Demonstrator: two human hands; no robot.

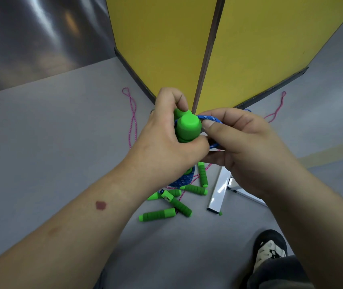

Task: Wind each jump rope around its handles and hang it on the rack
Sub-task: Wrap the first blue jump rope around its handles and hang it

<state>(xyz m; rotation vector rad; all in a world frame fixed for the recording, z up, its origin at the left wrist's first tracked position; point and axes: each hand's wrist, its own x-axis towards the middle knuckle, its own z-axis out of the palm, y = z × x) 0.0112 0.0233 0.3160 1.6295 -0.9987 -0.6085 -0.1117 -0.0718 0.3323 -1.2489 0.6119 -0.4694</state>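
My left hand (166,140) grips two green jump rope handles (187,127) held together, their ends toward the camera. My right hand (239,140) pinches the blue rope (210,118) between thumb and fingers right beside the handles, with the rope looping round them. Blue rope windings (182,180) show below my left wrist. On the grey floor beneath lie several more green handles (158,214) with pink ropes (133,117) trailing to the left and another pink rope (276,110) to the right.
Two yellow panels (166,49) meet in a corner straight ahead. A white metal bar (218,190) lies on the floor beside the handles. My shoe (269,249) stands at the lower right. A shiny metal wall (30,34) is at the upper left.
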